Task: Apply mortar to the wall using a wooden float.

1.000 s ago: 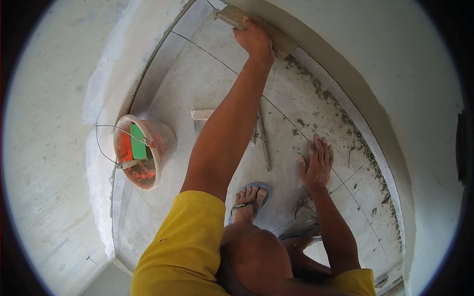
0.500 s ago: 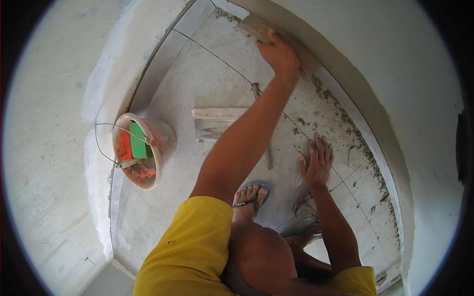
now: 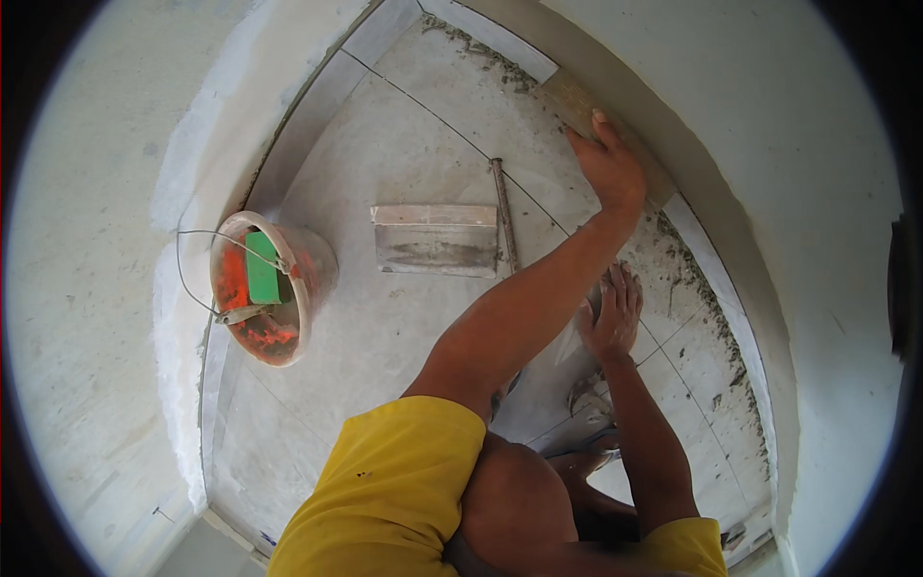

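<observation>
Stretched out to the far right, my left hand [image 3: 612, 168] grips a flat rectangular brown float [image 3: 654, 173], which lies along the base of the wall over the skirting strip. Its thumb and a finger show; the other fingers and the handle are hidden. My right hand [image 3: 612, 313] rests palm down on the tiled floor, fingers extended, with a dark shape partly hidden under it. Between my arm and the bucket lies a rectangular float-like tool [image 3: 435, 252] with a pale strip on its far edge. Beside that is a slim, mortar-stained rod [image 3: 503, 207], its near end hidden by my left forearm.
A whitish bucket [image 3: 306, 260] with a wire handle stands by the left wall, holding a green block [image 3: 261, 267] and orange-stained contents. Mortar crumbs [image 3: 707, 288] line the right wall. Light skirting tiles [image 3: 495, 38] follow the wall base. My knee [image 3: 519, 500] is bent in front.
My left hand has slid the float along the wall, nearer and to the right. The left forearm now uncovers more of the rectangular tool. My right hand has barely moved.
</observation>
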A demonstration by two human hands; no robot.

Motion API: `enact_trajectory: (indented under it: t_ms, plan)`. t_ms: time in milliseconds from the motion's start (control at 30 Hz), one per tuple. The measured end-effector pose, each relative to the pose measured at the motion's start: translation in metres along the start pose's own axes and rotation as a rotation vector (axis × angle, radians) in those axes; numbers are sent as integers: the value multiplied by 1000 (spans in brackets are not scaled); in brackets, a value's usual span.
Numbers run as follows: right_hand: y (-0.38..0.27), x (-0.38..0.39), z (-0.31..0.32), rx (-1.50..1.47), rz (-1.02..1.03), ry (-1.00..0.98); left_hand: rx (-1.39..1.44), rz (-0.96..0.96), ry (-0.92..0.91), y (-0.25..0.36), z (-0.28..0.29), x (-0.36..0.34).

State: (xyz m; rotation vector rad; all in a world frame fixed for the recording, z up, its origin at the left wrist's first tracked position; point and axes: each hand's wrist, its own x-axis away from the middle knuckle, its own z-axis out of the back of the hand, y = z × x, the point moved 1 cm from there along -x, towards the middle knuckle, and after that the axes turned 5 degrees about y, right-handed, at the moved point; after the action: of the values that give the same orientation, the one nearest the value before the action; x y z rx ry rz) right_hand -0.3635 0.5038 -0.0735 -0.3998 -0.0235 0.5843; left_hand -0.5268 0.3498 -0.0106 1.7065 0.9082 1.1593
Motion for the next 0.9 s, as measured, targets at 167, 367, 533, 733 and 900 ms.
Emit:
enact_trajectory:
  t_ms: [167, 367, 533, 733, 900]
  plan:
    - [-2, 0, 0, -20, 6, 7, 59, -10, 15, -12, 1, -9]
    - [-1, -3, 6, -31, -13, -5, 36, 24, 12, -8, 0, -5]
    - [7, -13, 11, -121, -58, 38, 62, 52, -74, -7, 7, -19]
    - [-13, -118, 50, -1253, -655, 327, 3, 43, -104, 7, 18, -55]
    - [-4, -151, 50, -1604, -747, 103, 25, 39, -173, 7, 16, -53]
